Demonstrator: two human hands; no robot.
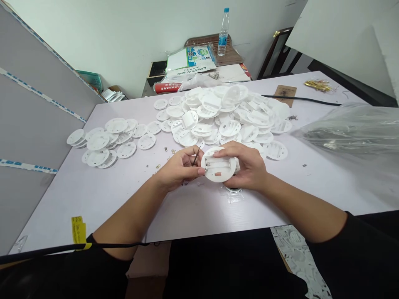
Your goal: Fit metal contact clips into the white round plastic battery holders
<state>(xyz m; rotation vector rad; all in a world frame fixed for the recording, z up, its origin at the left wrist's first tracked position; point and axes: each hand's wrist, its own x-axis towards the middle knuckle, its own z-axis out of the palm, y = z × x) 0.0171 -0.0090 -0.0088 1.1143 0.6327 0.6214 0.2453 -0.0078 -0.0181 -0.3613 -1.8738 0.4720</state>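
Note:
My right hand (246,166) grips a white round battery holder (220,171) by its right side, over the near part of the table. Long slots run across its face, with small metal contacts at the left end of the slots. My left hand (183,167) is closed, its thumb against the holder's left edge. A thin dark tool (196,156), perhaps tweezers, sticks up between its fingers; its lower part is hidden. Small metal pieces (158,166) lie scattered beside the left hand. Beneath the right hand, a clear plastic piece (234,197) lies on the table.
Beyond my hands rises a large heap of similar white holders (230,112). A smaller group (99,141) lies to the left. A clear plastic bag (349,128) rests at right, near a black cable (305,99). A water bottle (223,35) stands at the back.

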